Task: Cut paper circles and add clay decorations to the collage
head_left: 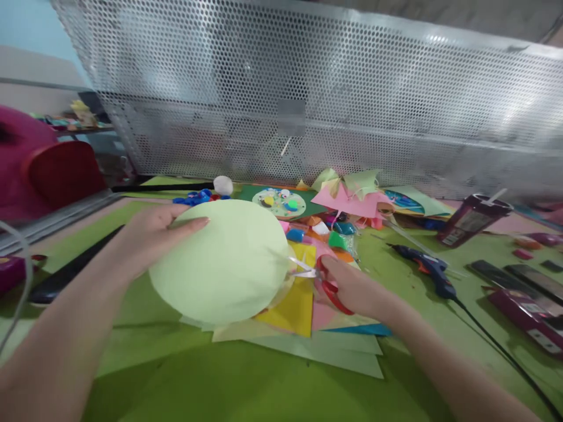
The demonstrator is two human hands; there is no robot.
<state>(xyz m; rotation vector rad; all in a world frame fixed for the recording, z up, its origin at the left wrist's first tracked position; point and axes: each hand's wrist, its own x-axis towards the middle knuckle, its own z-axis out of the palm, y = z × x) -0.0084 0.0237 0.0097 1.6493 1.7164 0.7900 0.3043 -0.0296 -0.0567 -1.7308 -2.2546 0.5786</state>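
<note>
Scissors at the disc's right edge

Left hand (149,234) fingers grip the paper disc (220,261) at its far-left rim; right hand (352,287) fingers grip scissors (319,278), blades meeting its right edge.

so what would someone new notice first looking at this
The big pale green paper circle sits at the centre, held at its top edge by the left hand, while the right hand holds red-handled scissors against its right edge. Behind the cluttered green table stands a shiny perforated metal screen, and a blue glue gun lies to the right.
</note>
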